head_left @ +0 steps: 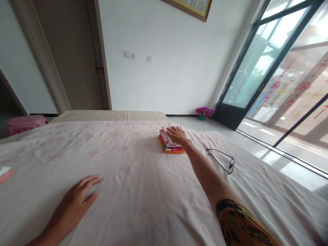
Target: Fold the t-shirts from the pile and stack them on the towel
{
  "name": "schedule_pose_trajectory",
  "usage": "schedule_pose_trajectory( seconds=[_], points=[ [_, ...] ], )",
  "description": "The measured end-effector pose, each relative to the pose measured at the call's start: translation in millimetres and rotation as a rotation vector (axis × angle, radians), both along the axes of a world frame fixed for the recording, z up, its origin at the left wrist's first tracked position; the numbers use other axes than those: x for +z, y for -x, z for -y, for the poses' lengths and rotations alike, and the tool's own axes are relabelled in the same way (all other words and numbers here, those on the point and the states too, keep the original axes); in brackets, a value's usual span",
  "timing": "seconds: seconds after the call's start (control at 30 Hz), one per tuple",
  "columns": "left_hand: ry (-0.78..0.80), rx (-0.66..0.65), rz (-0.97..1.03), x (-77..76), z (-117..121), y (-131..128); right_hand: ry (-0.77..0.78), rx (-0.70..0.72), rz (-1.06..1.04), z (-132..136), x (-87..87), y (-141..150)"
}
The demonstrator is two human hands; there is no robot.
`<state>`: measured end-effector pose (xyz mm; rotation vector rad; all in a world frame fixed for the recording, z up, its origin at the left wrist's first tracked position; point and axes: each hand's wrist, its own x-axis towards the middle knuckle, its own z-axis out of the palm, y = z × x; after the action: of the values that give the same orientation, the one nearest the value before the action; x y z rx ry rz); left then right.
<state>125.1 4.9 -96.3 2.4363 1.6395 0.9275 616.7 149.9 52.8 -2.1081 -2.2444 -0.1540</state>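
A small stack of folded cloths or bags [167, 139], white with red print on top and orange, green and pink below, lies toward the far right of the sheet-covered surface. On top of it rests my right hand [178, 134], palm down with the fingers stretched out. My left hand [79, 194] lies on the pale flowered sheet [133, 191] at the lower left, fingers and thumb apart, holding nothing. Just right of my right forearm sits a pair of black-framed glasses [230, 164] with its arms unfolded.
A white and orange-red object [4, 173] is cut off at the left edge. Behind the sheet stand a pink plastic stool [27, 123] and a beige-covered surface [110, 115]. Purple flowers in a pot [204, 112] stand on the floor beside the glass door [246, 75].
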Motion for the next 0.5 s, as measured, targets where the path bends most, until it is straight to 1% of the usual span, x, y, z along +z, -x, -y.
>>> schedule_pose_trajectory(
  seconds=[0.17, 0.23, 0.33, 0.4, 0.5],
  points=[
    [0.029, 0.005, 0.005, 0.2, 0.9, 0.1, -0.092, 0.088, 0.090, -4.1, -14.1, -2.3],
    [0.037, 0.007, 0.010, 0.2, 0.9, 0.0, -0.103, 0.099, 0.114, -3.5, -15.7, -1.8],
    [0.048, 0.003, 0.021, 0.7, 0.5, -1.4, -0.096, 0.122, 0.142, -0.3, -13.5, -0.3],
    [0.050, 0.001, 0.035, 4.6, 2.2, -4.4, -0.098, 0.142, 0.157, 2.5, -11.2, 0.4],
    [0.054, 0.012, 0.065, 19.9, 9.6, -12.7, -0.121, 0.161, 0.175, 3.5, -8.8, 0.4]
  ],
)
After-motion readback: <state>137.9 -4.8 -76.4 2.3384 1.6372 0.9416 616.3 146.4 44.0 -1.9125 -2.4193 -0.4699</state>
